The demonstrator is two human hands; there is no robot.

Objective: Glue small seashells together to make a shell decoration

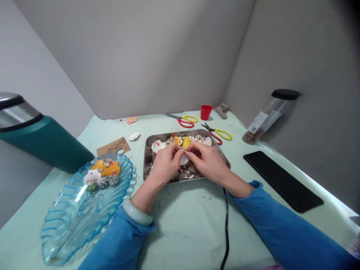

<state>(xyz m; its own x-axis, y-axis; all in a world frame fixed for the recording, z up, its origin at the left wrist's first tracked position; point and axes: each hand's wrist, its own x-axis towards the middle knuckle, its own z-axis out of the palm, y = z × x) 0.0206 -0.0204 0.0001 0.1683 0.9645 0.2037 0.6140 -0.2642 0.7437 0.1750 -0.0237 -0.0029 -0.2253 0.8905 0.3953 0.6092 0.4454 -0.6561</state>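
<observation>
White scallop shell (184, 160) is pinched between both hands, just above the shallow stainless-steel tray (144, 165) of mixed seashells. It's small, pale and fan-shaped, and mostly covered, so I can't read its surface detail.

Left hand (165, 162): fingers (177, 152) curled in, tips pressed on the shell's left edge. Right hand (208, 161): same from the other side, tips meeting the left ones at the top. No spread on either hand.

Progress, my read: early. Only a handful of shells (102, 174) (orange, white, dark) sit in the blue ribbed glass shell-shaped dish (70, 225) on the left. The bulk is in the tray.

Around it on the pale green surface (182, 225):
- two loose shells (134, 136) and a brown card (113, 146) left of the tray
- two yellow-and-red-handled scissors (185, 120) and a small red cup (206, 112) behind it
- black cable (226, 225) running between my forearms
- flat black slab (282, 180) and a clear black-lidded jar (267, 116) on the right
- dark green flask (42, 140) far left
</observation>
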